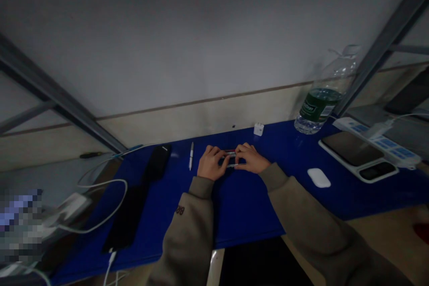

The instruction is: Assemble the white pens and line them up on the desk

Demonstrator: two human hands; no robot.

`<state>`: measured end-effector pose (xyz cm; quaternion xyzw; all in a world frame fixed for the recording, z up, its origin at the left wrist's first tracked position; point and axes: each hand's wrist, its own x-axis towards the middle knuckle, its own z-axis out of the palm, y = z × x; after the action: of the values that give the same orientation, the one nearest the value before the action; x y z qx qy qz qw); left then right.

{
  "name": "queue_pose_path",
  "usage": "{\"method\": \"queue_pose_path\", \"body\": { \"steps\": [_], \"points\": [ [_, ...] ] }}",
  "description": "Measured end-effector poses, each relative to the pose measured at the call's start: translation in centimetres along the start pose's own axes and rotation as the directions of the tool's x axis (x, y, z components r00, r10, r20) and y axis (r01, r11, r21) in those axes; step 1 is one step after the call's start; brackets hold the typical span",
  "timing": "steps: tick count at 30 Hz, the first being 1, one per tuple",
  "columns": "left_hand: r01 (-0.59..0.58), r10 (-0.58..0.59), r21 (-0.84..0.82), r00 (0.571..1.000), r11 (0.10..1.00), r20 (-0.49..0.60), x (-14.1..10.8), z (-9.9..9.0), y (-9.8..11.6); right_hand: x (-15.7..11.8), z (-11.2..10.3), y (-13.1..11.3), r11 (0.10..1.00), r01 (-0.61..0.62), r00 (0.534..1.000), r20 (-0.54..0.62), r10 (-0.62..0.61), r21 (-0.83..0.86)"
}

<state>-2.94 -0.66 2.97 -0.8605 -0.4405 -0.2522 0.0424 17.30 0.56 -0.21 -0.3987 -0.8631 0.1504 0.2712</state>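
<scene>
My left hand (211, 162) and my right hand (250, 158) meet over the middle of the blue desk top (244, 210). Between them lie several slim pens (230, 155), one with red on it and others pale or silvery. Fingers and thumbs of both hands are closed around the two ends, so the tips are hidden. Left of my left hand, apart from it, a white pen (191, 156) lies pointing away from me. Beyond my right hand a small white charger plug (258, 129) stands near the wall.
At right are a clear bottle with green label (318, 105), a white earbud case (318, 178), a small scale (357, 154) and a power strip (382, 140). A black phone (127, 219), a black power bank (158, 160) and a white cable (125, 196) occupy the left.
</scene>
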Motion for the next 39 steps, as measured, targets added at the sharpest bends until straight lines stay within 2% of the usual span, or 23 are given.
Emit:
{"method": "queue_pose_path", "body": {
  "steps": [5, 9, 15, 19, 24, 28, 32, 35, 37, 39],
  "points": [
    [-0.087, 0.084, 0.019, 0.99, 0.996, 0.113, 0.2, -0.5, 0.1, 0.6, 0.1, -0.5, 0.997, -0.003, 0.995, -0.104, 0.011, 0.075],
    [-0.085, 0.071, 0.081, 0.984, 0.993, 0.164, 0.3, -0.3, -0.3, 0.7, 0.1, -0.5, 0.992, -0.028, 0.99, -0.132, 0.044, 0.124],
    [0.012, -0.028, 0.216, 0.997, 0.976, 0.071, 0.3, -0.2, -0.6, 0.3, 0.2, -0.1, 0.991, -0.054, 0.998, -0.029, 0.058, 0.125],
    [-0.021, 0.011, 0.24, 0.999, 0.971, 0.046, 0.4, -0.4, -0.4, 0.4, 0.1, -0.4, 0.981, -0.048, 0.998, -0.035, 0.055, 0.186],
    [-0.069, 0.05, 0.248, 0.995, 0.966, 0.084, 0.5, -0.5, -0.3, 0.4, -0.1, -0.8, 0.958, -0.08, 0.996, -0.014, 0.087, 0.275],
    [-0.075, 0.05, 0.227, 0.992, 0.971, 0.113, 0.6, -0.4, -0.5, 0.4, -0.5, -1.1, 0.981, -0.007, 0.995, -0.096, 0.026, 0.192],
    [-0.023, 0.001, 0.207, 0.994, 0.978, 0.105, 0.5, -0.2, -0.6, 0.5, -0.7, -1.3, 0.989, 0.06, 0.981, -0.189, -0.034, 0.134],
    [0.006, -0.028, 0.207, 0.994, 0.978, 0.103, 0.4, -0.1, -0.5, 0.4, -0.6, -1.1, 0.967, -0.027, 0.974, -0.212, 0.083, 0.252],
    [0.007, -0.03, 0.214, 0.994, 0.977, 0.104, 0.4, -0.1, -0.4, 0.4, -0.4, -0.9, 0.928, -0.121, 0.97, -0.157, 0.185, 0.351],
    [0.0, -0.025, 0.223, 0.994, 0.975, 0.108, 0.4, 0.1, -0.4, 0.4, -0.3, -0.9, 0.894, -0.165, 0.965, -0.119, 0.234, 0.417]
  ]
}}
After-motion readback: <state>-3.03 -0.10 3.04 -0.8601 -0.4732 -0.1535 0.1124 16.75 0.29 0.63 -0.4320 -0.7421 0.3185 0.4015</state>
